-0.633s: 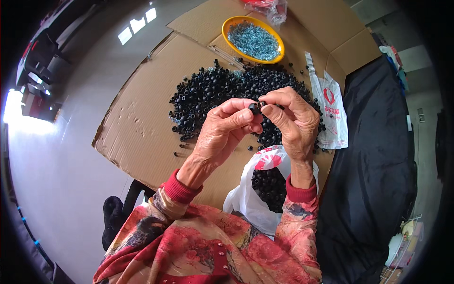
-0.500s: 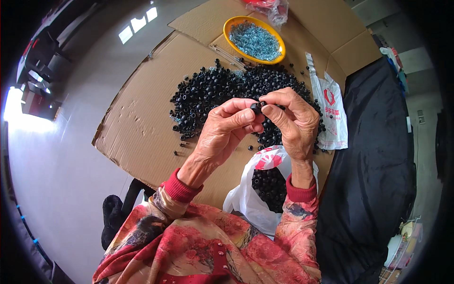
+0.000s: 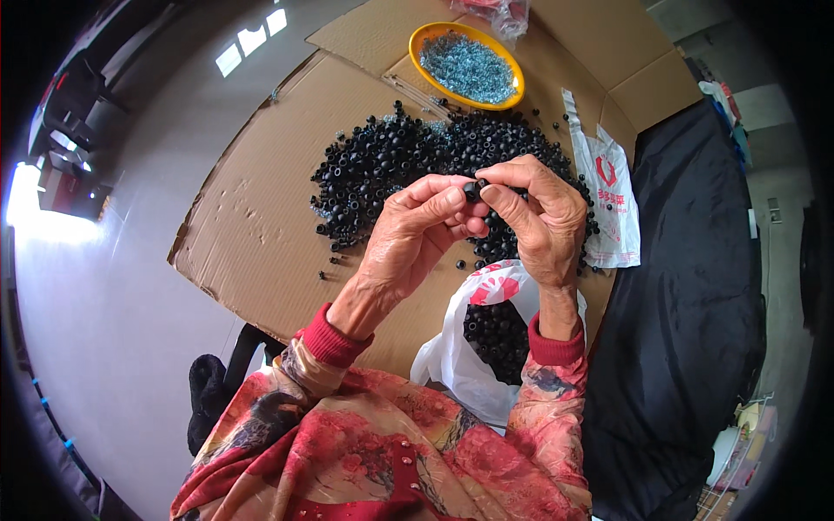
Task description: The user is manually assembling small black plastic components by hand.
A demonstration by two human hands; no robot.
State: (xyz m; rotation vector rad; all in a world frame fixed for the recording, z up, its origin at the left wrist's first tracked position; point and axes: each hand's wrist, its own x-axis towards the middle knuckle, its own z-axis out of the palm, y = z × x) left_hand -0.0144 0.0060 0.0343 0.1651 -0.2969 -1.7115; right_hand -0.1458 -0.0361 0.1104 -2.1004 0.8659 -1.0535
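My left hand (image 3: 408, 221) pinches a round black cap (image 3: 471, 192) between thumb and fingertips. Against it, my right hand (image 3: 549, 217) holds a smaller black piece (image 3: 483, 183) in a thumb-and-finger pinch. The two parts meet or nearly meet; my fingertips hide exactly how. Beneath and beyond my hands spreads a heap of black caps (image 3: 382, 161), many with a round hole showing. Close to my body, under my right wrist, an open white plastic bag (image 3: 443, 343) with red print holds more black caps (image 3: 497, 334).
Flattened cardboard (image 3: 252, 226) lies under the heap. At the far side stands a yellow oval dish (image 3: 520, 87) of small clear bluish pieces (image 3: 465, 68), near a crumpled clear bag (image 3: 508, 19). A flat white bag (image 3: 618, 234) lies to the right, beside black sheeting (image 3: 686, 304).
Both hands stay together in nearly the same place, and the small black piece has turned slightly against the cap. The whole view has shifted a little.
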